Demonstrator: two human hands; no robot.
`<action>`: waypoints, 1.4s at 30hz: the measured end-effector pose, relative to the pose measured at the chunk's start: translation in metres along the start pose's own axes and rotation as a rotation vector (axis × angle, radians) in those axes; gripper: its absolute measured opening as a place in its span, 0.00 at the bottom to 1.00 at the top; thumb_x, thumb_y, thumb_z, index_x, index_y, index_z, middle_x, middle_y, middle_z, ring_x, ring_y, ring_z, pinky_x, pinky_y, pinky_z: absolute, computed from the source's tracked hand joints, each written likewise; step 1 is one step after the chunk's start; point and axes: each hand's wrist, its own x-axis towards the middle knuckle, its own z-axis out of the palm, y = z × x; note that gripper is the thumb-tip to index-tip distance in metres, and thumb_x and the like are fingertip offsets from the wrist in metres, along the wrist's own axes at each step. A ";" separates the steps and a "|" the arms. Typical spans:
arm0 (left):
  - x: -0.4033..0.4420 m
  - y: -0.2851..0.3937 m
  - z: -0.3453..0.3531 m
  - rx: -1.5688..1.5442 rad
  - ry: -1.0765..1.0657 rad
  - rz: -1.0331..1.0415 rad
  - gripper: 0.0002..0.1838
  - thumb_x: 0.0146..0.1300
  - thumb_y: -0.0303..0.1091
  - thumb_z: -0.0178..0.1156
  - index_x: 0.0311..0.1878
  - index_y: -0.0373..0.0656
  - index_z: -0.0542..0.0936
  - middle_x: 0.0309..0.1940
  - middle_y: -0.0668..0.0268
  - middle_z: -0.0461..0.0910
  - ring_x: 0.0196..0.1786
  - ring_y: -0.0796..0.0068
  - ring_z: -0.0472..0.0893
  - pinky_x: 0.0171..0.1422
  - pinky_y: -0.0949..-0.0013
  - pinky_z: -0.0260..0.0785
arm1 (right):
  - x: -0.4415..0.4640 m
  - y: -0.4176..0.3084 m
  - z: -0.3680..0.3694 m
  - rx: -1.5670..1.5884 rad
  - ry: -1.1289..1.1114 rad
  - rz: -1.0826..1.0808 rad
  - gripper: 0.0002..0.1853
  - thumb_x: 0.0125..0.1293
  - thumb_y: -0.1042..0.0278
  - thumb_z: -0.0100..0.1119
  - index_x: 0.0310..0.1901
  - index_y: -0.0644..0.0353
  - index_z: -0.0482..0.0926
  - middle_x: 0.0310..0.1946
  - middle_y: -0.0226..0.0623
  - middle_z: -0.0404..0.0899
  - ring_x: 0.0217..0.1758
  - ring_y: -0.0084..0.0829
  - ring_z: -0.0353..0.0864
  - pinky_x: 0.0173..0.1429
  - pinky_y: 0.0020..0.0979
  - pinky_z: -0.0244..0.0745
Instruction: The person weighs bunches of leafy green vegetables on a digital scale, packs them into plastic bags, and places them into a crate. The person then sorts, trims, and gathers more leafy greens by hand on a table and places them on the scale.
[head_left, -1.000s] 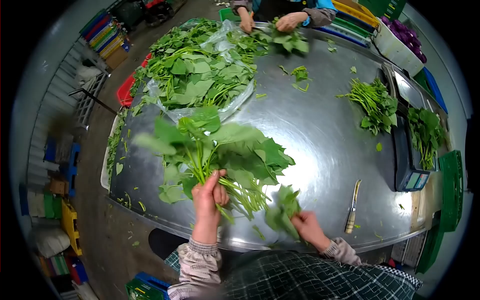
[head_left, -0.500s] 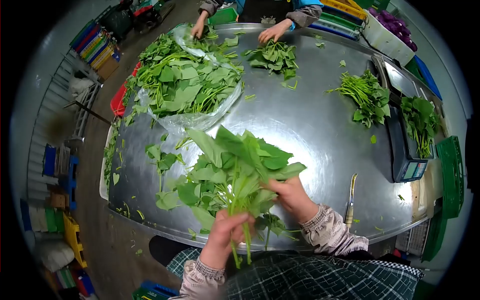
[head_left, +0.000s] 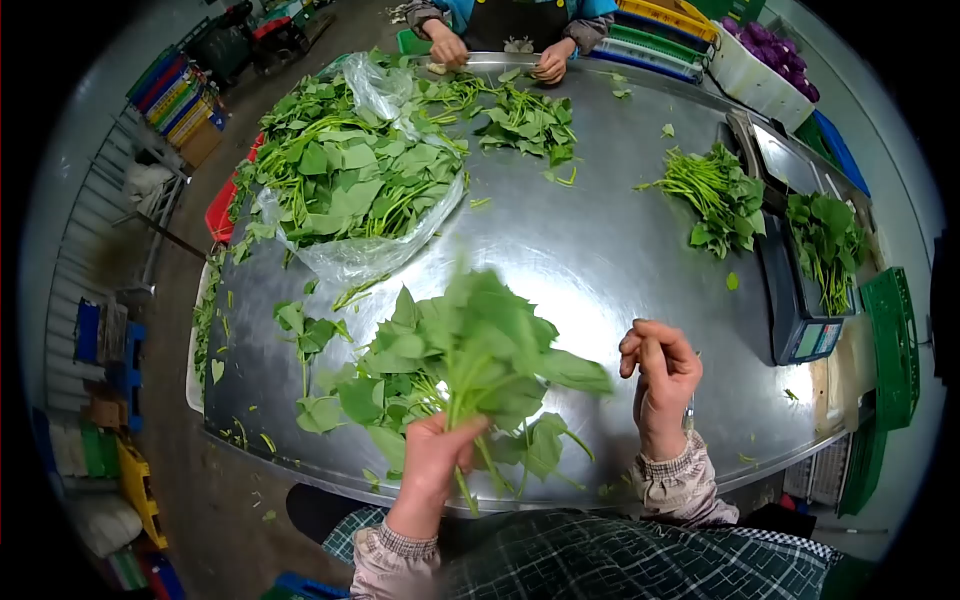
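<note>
My left hand [head_left: 437, 460] is closed round the stems of a leafy green bunch [head_left: 490, 350], whose leaves point up and away from me. To its right my right hand [head_left: 664, 385] is raised over the metal table [head_left: 590, 240] with curled fingers, apart from the bunch; I make out nothing in it. More loose leafy stems [head_left: 375, 395] lie on the table beneath and left of the bunch. Beyond them a big heap of greens [head_left: 350, 170] rests on clear plastic [head_left: 375, 260].
Across the table are a co-worker's hands [head_left: 550, 62] near a smaller pile of greens [head_left: 528, 122]. At right, one bunch [head_left: 715, 195] lies beside a scale [head_left: 800, 325], which bears another bunch [head_left: 828, 245]. Purple vegetables [head_left: 770, 55] fill a white box [head_left: 760, 85].
My right hand has come away from the bunch and moved right, while my left hand keeps hold of the stems. The co-worker's hands have drawn back to the table's far edge.
</note>
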 end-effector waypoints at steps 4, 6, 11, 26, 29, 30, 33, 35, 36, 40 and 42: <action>-0.007 0.009 0.000 -0.305 -0.273 -0.060 0.10 0.62 0.33 0.61 0.32 0.34 0.81 0.07 0.72 0.64 0.10 0.81 0.61 0.16 0.74 0.51 | -0.008 0.012 0.021 -0.127 -0.402 0.473 0.18 0.58 0.80 0.59 0.52 0.68 0.73 0.35 0.38 0.81 0.30 0.23 0.80 0.36 0.25 0.77; -0.003 0.007 0.003 -0.263 -0.289 -0.008 0.10 0.61 0.33 0.61 0.32 0.34 0.81 0.07 0.72 0.64 0.09 0.81 0.61 0.16 0.75 0.50 | -0.016 0.020 0.048 -0.058 -0.468 0.541 0.18 0.56 0.79 0.63 0.50 0.67 0.74 0.34 0.37 0.81 0.28 0.23 0.79 0.31 0.25 0.76; -0.008 0.012 -0.016 -0.184 -0.077 0.051 0.07 0.57 0.29 0.61 0.27 0.35 0.76 0.09 0.70 0.63 0.10 0.79 0.59 0.17 0.72 0.55 | 0.008 0.021 0.032 0.126 -0.162 0.525 0.04 0.62 0.78 0.58 0.38 0.64 0.80 0.26 0.28 0.79 0.25 0.18 0.76 0.29 0.20 0.72; 0.000 -0.003 0.006 -0.280 0.042 0.117 0.08 0.64 0.33 0.60 0.35 0.39 0.75 0.17 0.69 0.71 0.13 0.82 0.63 0.17 0.76 0.53 | -0.015 0.043 0.060 0.248 -0.324 0.549 0.09 0.65 0.72 0.57 0.45 0.66 0.79 0.34 0.33 0.81 0.36 0.22 0.78 0.40 0.25 0.73; 0.005 -0.006 0.012 -0.370 0.045 0.103 0.14 0.68 0.41 0.55 0.35 0.39 0.73 0.14 0.69 0.67 0.11 0.81 0.60 0.17 0.75 0.52 | -0.023 0.031 0.061 0.640 -0.248 0.650 0.11 0.66 0.75 0.51 0.48 0.67 0.74 0.39 0.40 0.79 0.43 0.27 0.78 0.45 0.31 0.73; 0.008 -0.008 0.015 -0.399 0.069 0.092 0.14 0.68 0.41 0.56 0.35 0.39 0.73 0.13 0.70 0.67 0.11 0.81 0.60 0.16 0.75 0.52 | -0.025 0.027 0.058 0.751 -0.287 0.711 0.11 0.66 0.75 0.51 0.48 0.67 0.73 0.38 0.41 0.79 0.42 0.27 0.78 0.45 0.32 0.74; 0.012 -0.009 0.011 -0.381 0.229 0.139 0.13 0.67 0.41 0.57 0.35 0.40 0.73 0.13 0.70 0.67 0.12 0.81 0.62 0.17 0.75 0.56 | -0.037 0.028 0.032 0.671 -0.662 0.879 0.13 0.64 0.68 0.58 0.46 0.65 0.71 0.27 0.37 0.76 0.33 0.29 0.78 0.39 0.35 0.73; 0.016 -0.009 -0.021 -0.243 0.319 0.336 0.10 0.65 0.38 0.59 0.33 0.45 0.72 0.16 0.70 0.71 0.14 0.80 0.67 0.18 0.75 0.58 | -0.049 0.021 0.007 0.118 -0.985 0.992 0.15 0.63 0.64 0.61 0.45 0.64 0.72 0.23 0.33 0.74 0.27 0.27 0.76 0.34 0.35 0.72; 0.013 0.003 -0.026 -0.333 0.378 0.438 0.09 0.64 0.36 0.59 0.32 0.44 0.73 0.18 0.71 0.72 0.15 0.81 0.68 0.19 0.75 0.60 | -0.050 0.031 -0.005 -0.357 -1.297 0.542 0.14 0.62 0.62 0.65 0.41 0.62 0.75 0.23 0.30 0.75 0.26 0.22 0.76 0.31 0.33 0.72; 0.016 -0.005 -0.044 -0.288 0.337 0.462 0.05 0.61 0.29 0.58 0.36 0.40 0.72 0.24 0.66 0.73 0.23 0.77 0.73 0.27 0.74 0.68 | -0.052 0.049 0.000 -0.706 -0.865 0.463 0.17 0.53 0.57 0.70 0.37 0.60 0.79 0.27 0.38 0.78 0.27 0.35 0.79 0.30 0.35 0.72; 0.017 -0.020 -0.028 -0.420 0.273 0.333 0.05 0.59 0.27 0.59 0.35 0.39 0.72 0.24 0.65 0.74 0.25 0.74 0.74 0.29 0.73 0.69 | -0.059 0.081 0.039 -0.877 -0.793 0.085 0.15 0.53 0.58 0.70 0.34 0.61 0.78 0.24 0.38 0.76 0.25 0.34 0.77 0.30 0.32 0.71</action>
